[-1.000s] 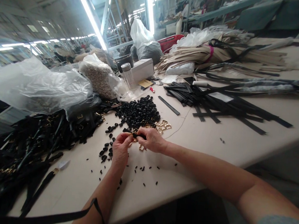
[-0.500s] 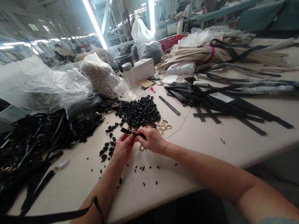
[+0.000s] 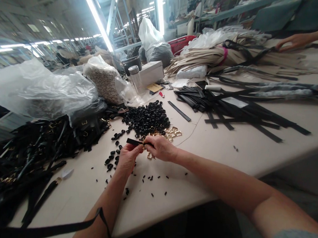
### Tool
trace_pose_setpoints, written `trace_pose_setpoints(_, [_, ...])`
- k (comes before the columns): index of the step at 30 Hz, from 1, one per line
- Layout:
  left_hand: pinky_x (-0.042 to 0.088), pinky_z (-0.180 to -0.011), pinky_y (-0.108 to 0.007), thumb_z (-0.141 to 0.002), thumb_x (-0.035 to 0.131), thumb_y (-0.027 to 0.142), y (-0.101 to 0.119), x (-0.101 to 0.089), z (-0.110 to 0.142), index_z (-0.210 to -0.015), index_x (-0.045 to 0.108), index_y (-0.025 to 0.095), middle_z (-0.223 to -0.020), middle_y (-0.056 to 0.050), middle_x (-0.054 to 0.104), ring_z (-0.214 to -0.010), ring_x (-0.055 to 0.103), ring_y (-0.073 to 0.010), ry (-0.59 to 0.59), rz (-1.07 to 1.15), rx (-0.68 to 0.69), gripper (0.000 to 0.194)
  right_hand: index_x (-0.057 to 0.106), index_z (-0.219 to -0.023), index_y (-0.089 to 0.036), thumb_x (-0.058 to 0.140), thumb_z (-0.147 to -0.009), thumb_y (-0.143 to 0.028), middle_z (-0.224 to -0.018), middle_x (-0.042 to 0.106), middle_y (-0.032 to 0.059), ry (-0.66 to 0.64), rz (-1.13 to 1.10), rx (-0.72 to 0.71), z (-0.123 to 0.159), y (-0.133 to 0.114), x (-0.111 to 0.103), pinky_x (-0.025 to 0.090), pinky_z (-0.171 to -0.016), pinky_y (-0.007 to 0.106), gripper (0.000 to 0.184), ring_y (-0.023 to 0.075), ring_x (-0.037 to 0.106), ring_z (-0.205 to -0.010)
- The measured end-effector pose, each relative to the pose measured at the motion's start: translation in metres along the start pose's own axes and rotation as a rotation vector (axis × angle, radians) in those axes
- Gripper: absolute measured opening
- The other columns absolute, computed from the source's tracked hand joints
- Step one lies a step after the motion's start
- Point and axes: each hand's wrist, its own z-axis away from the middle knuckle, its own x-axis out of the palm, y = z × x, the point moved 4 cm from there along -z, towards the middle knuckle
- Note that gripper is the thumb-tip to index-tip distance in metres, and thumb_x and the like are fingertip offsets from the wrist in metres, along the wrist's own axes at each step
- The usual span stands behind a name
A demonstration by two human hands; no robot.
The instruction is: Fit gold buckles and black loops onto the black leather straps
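Note:
Both hands meet over the middle of the pale worktable point(image 3: 243, 153). My left hand point(image 3: 126, 158) and my right hand point(image 3: 160, 148) pinch a short black strap point(image 3: 133, 141) between their fingertips, its free end sticking out to the left. A gold buckle point(image 3: 149, 155) shows just under my right hand. Right behind the hands lie a pile of black loops point(image 3: 147, 118) and a few more gold buckles point(image 3: 173, 132). Small black bits point(image 3: 151, 177) are scattered below the hands.
A heap of black straps with gold fittings point(image 3: 30, 154) fills the left side, under clear plastic bags point(image 3: 42, 90). Loose black strips point(image 3: 237, 109) and bundled tan strips point(image 3: 233, 55) lie at the right back, where another person's hand point(image 3: 294, 42) rests. A white box point(image 3: 151, 72) stands behind.
The strap's free end has slid further out to the left between my fingers. Another person's hand has come into view at the far right on the tan strips.

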Motion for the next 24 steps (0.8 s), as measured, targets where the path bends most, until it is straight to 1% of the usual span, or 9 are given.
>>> trace_pose_setpoints(2, [0.047,-0.058,-0.021,-0.052,0.088,0.027,0.0,0.0,0.0,-0.077,0.07,0.015,-0.074,-0.004,0.07,-0.058,0.058,-0.009,-0.007,0.005,-0.003,0.034,0.062,-0.083,-0.016,0.056,-0.084,-0.015,-0.07,0.059,-0.0003,-0.008,-0.01,-0.016,0.0,-0.003,-0.002,0.034,-0.06,0.02,0.006,0.01,0.05,-0.061])
trace_pose_setpoints(5, [0.047,-0.056,-0.021,-0.054,0.087,0.03,0.002,-0.002,0.001,-0.077,0.07,0.014,-0.07,-0.003,0.068,-0.055,0.057,-0.0094,0.004,-0.002,0.007,0.032,0.061,-0.081,-0.017,0.056,-0.083,-0.012,-0.069,0.059,-0.0011,-0.007,-0.022,-0.058,0.001,-0.006,-0.003,0.033,-0.059,0.02,0.007,0.0092,0.049,-0.06])
trace_pose_setpoints(8, [0.046,-0.055,-0.021,-0.058,0.085,0.034,0.003,-0.002,0.001,-0.076,0.07,0.014,-0.066,-0.002,0.066,-0.054,0.057,-0.0093,0.006,0.003,0.014,0.03,0.061,-0.078,-0.016,0.059,-0.082,-0.015,-0.068,0.058,-0.0015,0.033,-0.029,-0.078,0.002,-0.005,-0.003,0.033,-0.059,0.02,0.005,0.0091,0.048,-0.06])
trace_pose_setpoints(11, [0.048,-0.058,-0.023,-0.059,0.084,0.034,-0.001,0.001,0.002,-0.076,0.07,0.014,-0.067,-0.002,0.067,-0.055,0.056,-0.0093,-0.018,0.001,0.018,0.029,0.06,-0.072,-0.015,0.062,-0.083,-0.021,-0.067,0.059,-0.0009,0.066,-0.069,-0.055,0.001,-0.002,-0.001,0.034,-0.059,0.02,0.012,0.0093,0.049,-0.061])
trace_pose_setpoints(13, [0.048,-0.06,-0.024,-0.063,0.082,0.035,-0.002,0.001,0.003,-0.081,0.072,0.014,-0.069,-0.003,0.068,-0.056,0.057,-0.0101,-0.026,-0.036,0.049,0.029,0.06,-0.068,-0.015,0.062,-0.083,-0.023,-0.065,0.06,-0.0007,0.078,-0.088,-0.023,0.001,-0.001,0.0,0.034,-0.059,0.02,0.017,0.0092,0.05,-0.061])
trace_pose_setpoints(17, [0.05,-0.068,-0.027,-0.075,0.072,0.037,0.0,0.002,0.009,-0.1,0.072,0.015,-0.079,-0.006,0.07,-0.065,0.06,-0.0133,-0.075,-0.244,0.147,0.033,0.057,-0.063,-0.015,0.064,-0.08,-0.023,-0.061,0.057,-0.0021,0.118,-0.059,0.066,0.0,0.0,-0.005,0.03,-0.054,0.02,0.02,0.0077,0.046,-0.057])
trace_pose_setpoints(20, [0.051,-0.078,-0.032,-0.081,0.066,0.036,0.005,0.006,0.014,-0.111,0.069,0.018,-0.095,-0.008,0.071,-0.077,0.064,-0.017,-0.137,-0.37,0.226,0.035,0.056,-0.059,-0.015,0.064,-0.078,-0.024,-0.056,0.054,-0.0036,0.127,-0.038,0.136,0.0,0.001,-0.009,0.026,-0.051,0.02,0.024,0.0062,0.042,-0.052])
trace_pose_setpoints(22, [0.051,-0.085,-0.035,-0.082,0.065,0.037,0.006,0.008,0.016,-0.113,0.069,0.021,-0.107,-0.009,0.069,-0.086,0.065,-0.0199,-0.179,-0.332,0.219,0.035,0.056,-0.058,-0.014,0.064,-0.079,-0.027,-0.054,0.051,-0.0042,0.104,-0.084,0.156,0.0,0.003,-0.01,0.026,-0.049,0.019,0.026,0.0057,0.04,-0.051])
trace_pose_setpoints(24, [0.052,-0.087,-0.038,-0.082,0.065,0.038,0.005,0.01,0.015,-0.112,0.069,0.02,-0.111,-0.01,0.068,-0.092,0.066,-0.0223,-0.231,-0.228,0.141,0.035,0.057,-0.059,-0.014,0.062,-0.08,-0.03,-0.053,0.049,-0.0045,0.048,-0.166,0.167,-0.001,0.003,-0.01,0.026,-0.048,0.019,0.027,0.0056,0.039,-0.05])
